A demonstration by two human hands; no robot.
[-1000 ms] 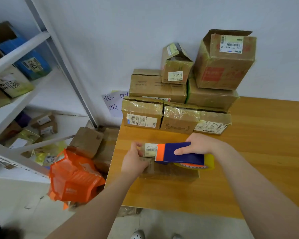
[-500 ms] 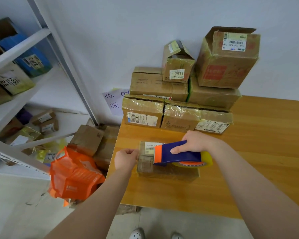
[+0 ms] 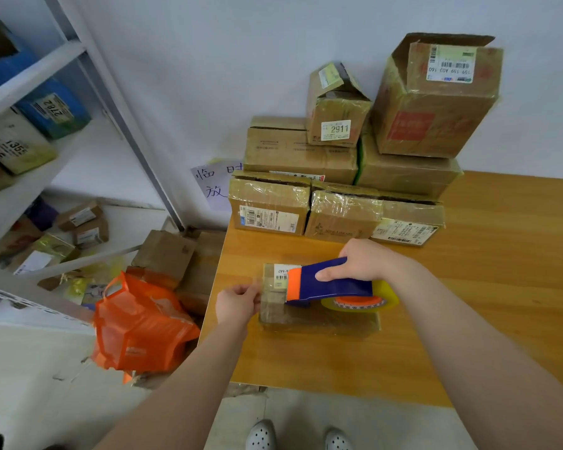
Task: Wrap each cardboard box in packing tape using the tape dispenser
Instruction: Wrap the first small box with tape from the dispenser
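Left grip point(image 3: 238, 302) has come off the end of the box and drifted outward over the last second, and now it's pinching the loose tape end point(image 3: 256, 284), which is clear and pretty hard to see. Right grip point(image 3: 368, 261) has barely budged, fingers curled over the blue tape dispenser point(image 3: 329, 284). The dispenser's orange nose points toward the left grip, and the yellowish tape roll point(image 3: 361, 302) sits just below the right grip.

Both are working the small cardboard box point(image 3: 319, 321), which lies flat on the desk point(image 3: 468, 287), under the right grip and just beside the left one. It's plain brown with a white barcode label on top. The front face looks a bit glossy, so I'd guess it's partly taped, can't say how many passes.

Beyond the right grip, the front row of stacked boxes point(image 3: 338, 216) looks shiny and wrapped. The tall box point(image 3: 436, 102) further back still has a flap up, so probably more to do
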